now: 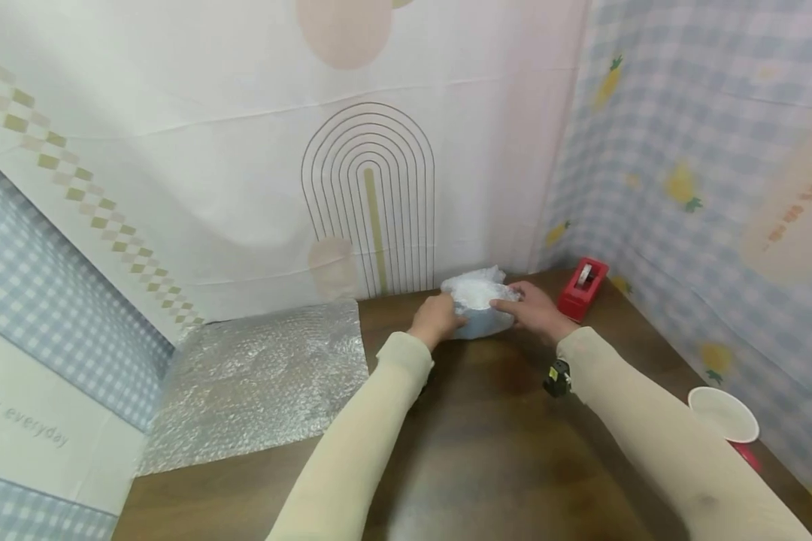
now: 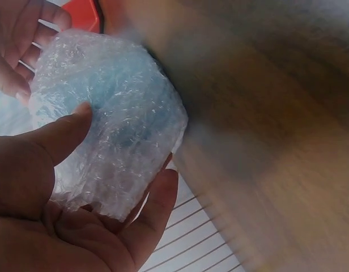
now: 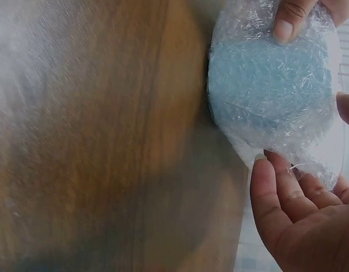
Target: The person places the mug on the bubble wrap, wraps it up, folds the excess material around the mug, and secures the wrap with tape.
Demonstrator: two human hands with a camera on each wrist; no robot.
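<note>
A bundle of clear bubble wrap (image 1: 479,319) with something light blue inside rests near the back edge of the wooden table. My left hand (image 1: 436,319) grips its left side; in the left wrist view, the thumb of the left hand (image 2: 78,221) presses on the wrap (image 2: 129,107) and the fingers curl beneath. On the other side, my right hand (image 1: 537,309) holds the bundle, thumb toward the top. The right wrist view has the right hand (image 3: 305,215) with its fingertips at the end of the wrap (image 3: 271,85).
A red tape dispenser (image 1: 578,293) stands right of the bundle at the back. A flat bubble wrap sheet (image 1: 264,383) lies on the left of the table (image 1: 474,451). At the right edge is a white round container (image 1: 724,415) with something red beside it. Patterned curtains surround the table.
</note>
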